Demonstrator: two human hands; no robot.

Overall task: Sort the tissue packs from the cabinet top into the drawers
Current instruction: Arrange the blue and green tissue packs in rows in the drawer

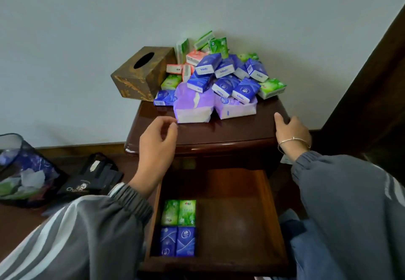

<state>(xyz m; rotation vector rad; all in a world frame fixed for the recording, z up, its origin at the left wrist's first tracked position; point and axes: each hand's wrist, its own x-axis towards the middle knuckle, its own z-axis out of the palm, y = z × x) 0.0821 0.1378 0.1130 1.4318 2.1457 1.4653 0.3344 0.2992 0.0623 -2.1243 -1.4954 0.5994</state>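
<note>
1. Hovering over the glossy dark wooden cabinet surface [230, 130], my left grip [158, 146] is hanging loosely curled and holding nothing, just beside the large pale purple tissue packs [192, 106].
2. My right grip [291, 133] is resting on the surface's right edge, thumb lying straight on top, clasping nothing.
3. The heap of blue, green and pink tissue packs [221, 76] is lying at the back, beside a brown patterned tissue box [142, 71].
4. Two green packs [178, 212] and two blue packs [178, 241] are lying flat at the left of the open wooden drawer [236, 214].
</note>
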